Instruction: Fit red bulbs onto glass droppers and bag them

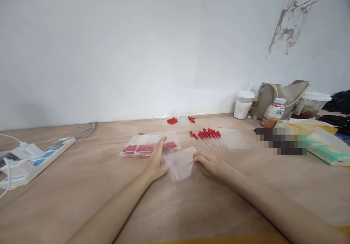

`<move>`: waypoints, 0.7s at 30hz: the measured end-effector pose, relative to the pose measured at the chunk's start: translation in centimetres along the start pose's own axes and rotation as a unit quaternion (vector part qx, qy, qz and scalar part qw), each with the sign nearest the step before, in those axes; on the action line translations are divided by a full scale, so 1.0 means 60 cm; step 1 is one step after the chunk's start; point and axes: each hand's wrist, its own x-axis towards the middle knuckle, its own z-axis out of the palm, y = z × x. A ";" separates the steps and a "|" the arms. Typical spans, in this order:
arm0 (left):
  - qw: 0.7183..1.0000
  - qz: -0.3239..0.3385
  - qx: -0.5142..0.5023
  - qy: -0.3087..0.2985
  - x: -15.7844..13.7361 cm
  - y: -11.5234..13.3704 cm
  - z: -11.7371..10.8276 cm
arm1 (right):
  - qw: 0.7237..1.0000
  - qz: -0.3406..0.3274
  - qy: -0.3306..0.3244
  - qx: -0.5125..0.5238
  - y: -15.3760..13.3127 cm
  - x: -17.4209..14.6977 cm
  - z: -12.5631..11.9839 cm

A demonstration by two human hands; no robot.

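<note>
Between my two hands is a translucent plastic bag (179,163), slightly blurred, with no contents that I can make out. My left hand (156,163) grips its left side, thumb pointing up. The fingers of my right hand (209,163) pinch its right edge. Just beyond my left hand lie filled clear bags (142,143) holding red-tipped pieces, overlapping in a row. Several droppers (209,138) with red bulbs and thin clear stems are fanned out beyond my right hand. A flat clear bag (235,139) lies beside them on the right.
Small red bulbs (172,120) lie on clear plastic near the wall. At left is a power strip (41,160) with plugged-in chargers. To the right stand a lidded cup (244,105), a bottle (273,113), a grey bag (287,96), another cup (311,104) and a tissue pack (328,149).
</note>
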 end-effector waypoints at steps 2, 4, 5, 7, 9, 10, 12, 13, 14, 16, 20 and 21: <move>0.998 0.050 -0.035 -0.022 -0.002 0.005 -0.011 | 0.999 -0.013 -0.049 0.018 -0.013 0.000 0.016; 0.988 0.138 -0.040 -0.053 -0.004 0.012 -0.020 | 0.997 -0.006 -0.069 0.031 -0.014 -0.001 0.025; 0.978 0.189 -0.037 -0.075 -0.004 0.016 -0.022 | 0.997 0.004 -0.068 0.034 -0.012 -0.001 0.028; 0.953 0.270 -0.029 -0.130 -0.007 0.024 -0.024 | 0.998 0.036 -0.037 0.027 -0.004 -0.002 0.031; 0.937 0.306 -0.016 -0.166 -0.012 0.028 -0.024 | 0.997 0.079 0.012 -0.006 0.009 -0.002 0.028; 0.935 0.311 -0.007 -0.171 -0.017 0.030 -0.024 | 0.993 0.109 0.037 -0.028 0.017 -0.003 0.024; 0.939 0.305 0.014 -0.161 -0.027 0.031 -0.027 | 0.975 0.190 0.083 -0.074 0.037 -0.004 0.013; 0.944 0.293 0.018 -0.154 -0.033 0.032 -0.030 | 0.962 0.236 0.101 -0.096 0.048 -0.004 0.007; 0.951 0.270 0.015 -0.152 -0.039 0.033 -0.033 | 0.947 0.279 0.111 -0.114 0.061 -0.004 0.000; 0.967 0.192 -0.007 -0.170 -0.049 0.039 -0.044 | 0.924 0.344 0.096 -0.138 0.085 -0.002 -0.011; 0.960 0.082 -0.033 -0.265 -0.051 0.057 -0.063 | 0.909 0.386 0.015 -0.154 0.113 0.019 -0.017; 0.953 0.078 -0.025 -0.292 -0.049 0.060 -0.066 | 0.907 0.390 -0.003 -0.157 0.115 0.028 -0.014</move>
